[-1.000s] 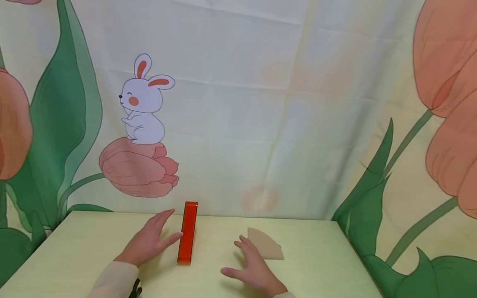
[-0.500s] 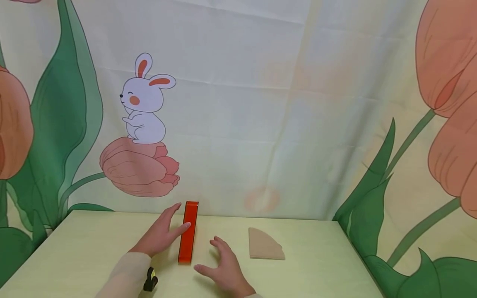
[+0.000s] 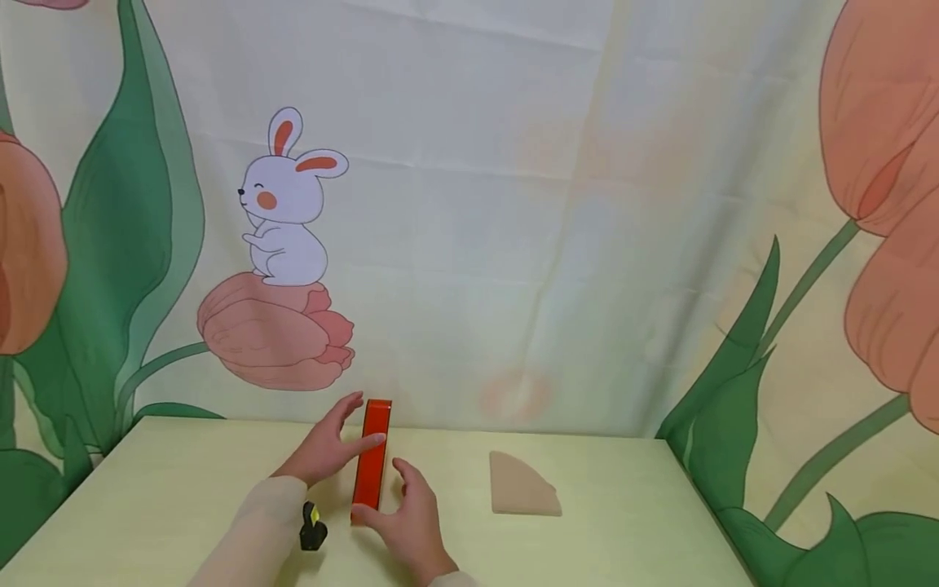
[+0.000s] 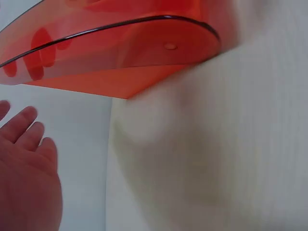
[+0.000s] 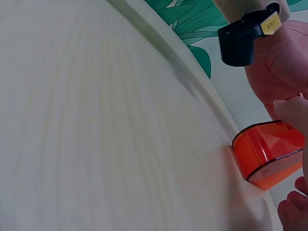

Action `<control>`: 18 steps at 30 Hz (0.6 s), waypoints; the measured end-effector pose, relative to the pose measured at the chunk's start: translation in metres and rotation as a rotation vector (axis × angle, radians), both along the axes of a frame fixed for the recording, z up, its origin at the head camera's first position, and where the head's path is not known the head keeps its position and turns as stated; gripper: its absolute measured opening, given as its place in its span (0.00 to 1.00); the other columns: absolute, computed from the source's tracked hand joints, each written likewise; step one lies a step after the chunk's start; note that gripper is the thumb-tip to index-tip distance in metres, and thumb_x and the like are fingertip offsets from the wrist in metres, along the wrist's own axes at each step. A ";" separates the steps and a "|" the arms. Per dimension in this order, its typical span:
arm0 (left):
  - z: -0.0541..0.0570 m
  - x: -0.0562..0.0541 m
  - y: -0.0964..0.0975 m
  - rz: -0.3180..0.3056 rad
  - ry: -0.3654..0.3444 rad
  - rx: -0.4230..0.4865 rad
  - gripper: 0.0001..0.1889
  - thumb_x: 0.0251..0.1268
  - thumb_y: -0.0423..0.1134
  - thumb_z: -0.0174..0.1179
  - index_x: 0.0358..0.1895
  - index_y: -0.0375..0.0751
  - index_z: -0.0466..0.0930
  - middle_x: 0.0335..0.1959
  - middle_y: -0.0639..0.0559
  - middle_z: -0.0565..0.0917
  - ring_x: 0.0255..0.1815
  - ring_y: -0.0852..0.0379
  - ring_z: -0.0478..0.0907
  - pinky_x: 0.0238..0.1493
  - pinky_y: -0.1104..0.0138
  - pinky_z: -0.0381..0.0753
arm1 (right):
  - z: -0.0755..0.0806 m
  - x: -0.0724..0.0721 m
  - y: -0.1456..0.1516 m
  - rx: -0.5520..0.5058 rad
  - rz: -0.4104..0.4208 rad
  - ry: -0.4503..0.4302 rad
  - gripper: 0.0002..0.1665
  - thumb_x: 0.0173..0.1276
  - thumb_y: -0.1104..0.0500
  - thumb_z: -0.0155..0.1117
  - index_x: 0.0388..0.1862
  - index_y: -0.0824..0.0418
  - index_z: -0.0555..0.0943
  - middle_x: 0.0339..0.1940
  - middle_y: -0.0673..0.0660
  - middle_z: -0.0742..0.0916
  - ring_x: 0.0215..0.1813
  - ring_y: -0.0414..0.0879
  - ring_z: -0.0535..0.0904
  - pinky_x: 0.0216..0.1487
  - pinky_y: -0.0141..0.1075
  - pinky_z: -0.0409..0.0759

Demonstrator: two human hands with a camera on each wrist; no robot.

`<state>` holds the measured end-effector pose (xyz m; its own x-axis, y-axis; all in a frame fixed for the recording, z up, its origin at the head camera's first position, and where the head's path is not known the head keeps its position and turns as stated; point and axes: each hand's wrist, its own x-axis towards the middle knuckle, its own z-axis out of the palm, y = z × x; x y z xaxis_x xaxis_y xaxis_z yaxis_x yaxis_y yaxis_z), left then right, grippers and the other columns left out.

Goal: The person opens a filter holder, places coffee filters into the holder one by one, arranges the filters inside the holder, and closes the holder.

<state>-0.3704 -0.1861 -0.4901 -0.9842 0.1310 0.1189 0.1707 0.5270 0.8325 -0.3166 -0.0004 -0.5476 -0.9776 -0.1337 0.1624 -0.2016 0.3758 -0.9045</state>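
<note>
In the head view, a narrow red translucent plastic case (image 3: 372,469) stands lengthwise on the table. My left hand (image 3: 326,444) is at its far left side, fingers extended and thumb reaching across the top. My right hand (image 3: 411,518) is at the near right, its thumb overlapping the case's near end and its fingers spread beside it. The left wrist view shows the case's rounded end (image 4: 168,45) close up, with a hand's relaxed fingers apart from it. In the right wrist view, the case (image 5: 264,151) lies between both hands.
A brown fan-shaped paper (image 3: 521,485), like a cone coffee filter, lies flat right of the case. A black wrist camera (image 3: 313,530) sits below the left wrist. Behind the pale table (image 3: 609,522) hangs a cloth (image 3: 440,244) printed with tulips and a rabbit.
Both hands have drawn in to the case: the left moved right, its thumb now across the top, and the right moved left from beside the paper. The case and paper have stayed put.
</note>
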 end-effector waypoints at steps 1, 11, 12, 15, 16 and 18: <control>0.000 -0.001 0.000 -0.007 -0.009 0.000 0.54 0.62 0.65 0.67 0.83 0.50 0.46 0.83 0.41 0.56 0.82 0.31 0.52 0.73 0.31 0.62 | -0.001 -0.001 -0.003 -0.004 -0.007 0.000 0.52 0.56 0.43 0.82 0.75 0.60 0.69 0.73 0.59 0.78 0.69 0.60 0.77 0.68 0.56 0.78; 0.003 -0.015 -0.001 -0.087 -0.086 0.098 0.52 0.60 0.59 0.71 0.82 0.49 0.51 0.82 0.39 0.58 0.82 0.32 0.53 0.75 0.36 0.63 | -0.002 -0.012 -0.018 -0.066 -0.046 -0.017 0.52 0.56 0.45 0.83 0.74 0.60 0.70 0.73 0.58 0.78 0.70 0.58 0.78 0.69 0.53 0.78; 0.003 -0.016 -0.002 -0.090 -0.094 0.116 0.52 0.60 0.59 0.72 0.82 0.49 0.52 0.82 0.39 0.59 0.82 0.32 0.54 0.76 0.36 0.63 | -0.001 -0.012 -0.020 -0.074 -0.048 -0.024 0.52 0.56 0.45 0.83 0.74 0.60 0.70 0.73 0.58 0.78 0.70 0.58 0.77 0.69 0.53 0.78; 0.002 -0.020 0.000 -0.093 -0.109 0.147 0.49 0.60 0.56 0.73 0.80 0.46 0.57 0.79 0.39 0.65 0.80 0.33 0.60 0.75 0.37 0.65 | 0.001 -0.011 -0.024 -0.092 -0.060 -0.047 0.51 0.55 0.45 0.83 0.74 0.59 0.71 0.72 0.56 0.79 0.71 0.58 0.77 0.69 0.54 0.77; 0.001 -0.021 0.001 -0.095 -0.114 0.158 0.47 0.60 0.55 0.73 0.79 0.45 0.59 0.77 0.39 0.69 0.78 0.34 0.63 0.74 0.38 0.67 | 0.001 -0.011 -0.024 -0.096 -0.066 -0.053 0.50 0.55 0.45 0.83 0.73 0.58 0.71 0.71 0.56 0.80 0.71 0.58 0.77 0.69 0.55 0.77; 0.000 -0.023 0.003 -0.101 -0.120 0.177 0.43 0.61 0.52 0.73 0.76 0.43 0.63 0.71 0.39 0.75 0.72 0.37 0.70 0.72 0.40 0.72 | 0.002 -0.010 -0.025 -0.108 -0.081 -0.056 0.50 0.54 0.46 0.84 0.73 0.58 0.72 0.71 0.55 0.80 0.71 0.58 0.77 0.70 0.55 0.77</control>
